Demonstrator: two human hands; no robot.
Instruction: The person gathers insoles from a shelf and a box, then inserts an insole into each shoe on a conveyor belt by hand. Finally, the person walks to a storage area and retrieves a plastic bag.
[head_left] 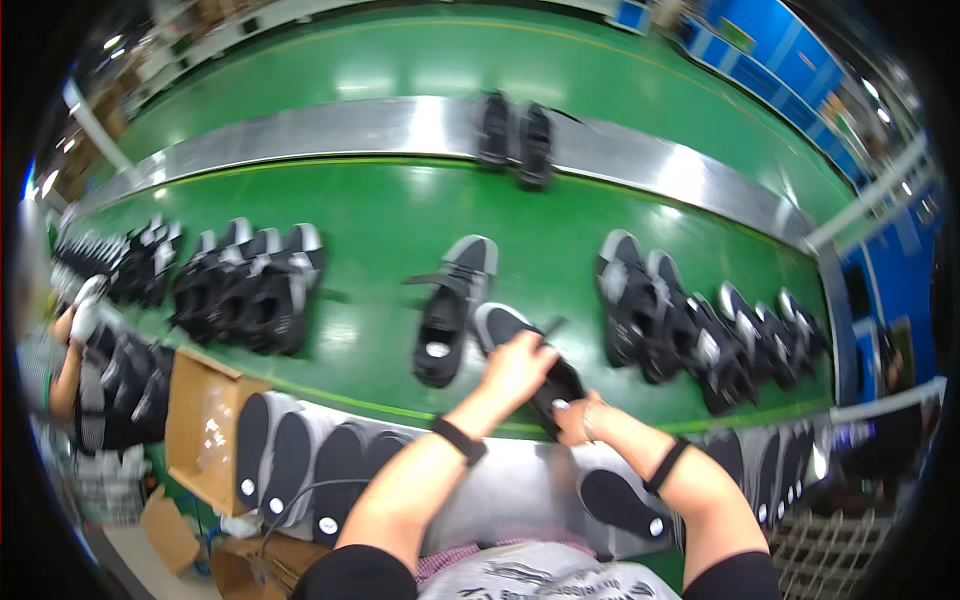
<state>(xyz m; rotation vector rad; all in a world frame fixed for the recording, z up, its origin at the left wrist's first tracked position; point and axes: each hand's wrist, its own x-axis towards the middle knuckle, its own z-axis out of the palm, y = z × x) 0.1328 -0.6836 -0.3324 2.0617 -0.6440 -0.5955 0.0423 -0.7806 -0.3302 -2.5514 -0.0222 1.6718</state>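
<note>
A black shoe with a grey toe edge (498, 322) lies tilted at the middle of the green belt, its heel toward me. My left hand (516, 370) closes over the shoe's upper near a dark strap; its fingertips are partly hidden. At the heel end, my right hand (578, 418) is curled round the shoe's rear edge. Just left of it stands a second black shoe (440, 325), apart from both hands, with its strap sticking out to the left and a pale round spot inside.
More black shoes stand in groups on the belt, at left (250, 290) and right (700, 330). A pair (515, 140) sits on the far metal ledge. Dark insoles (290, 460) line the near edge beside an open cardboard box (205, 430). A co-worker's gloved hand (85, 315) is at far left.
</note>
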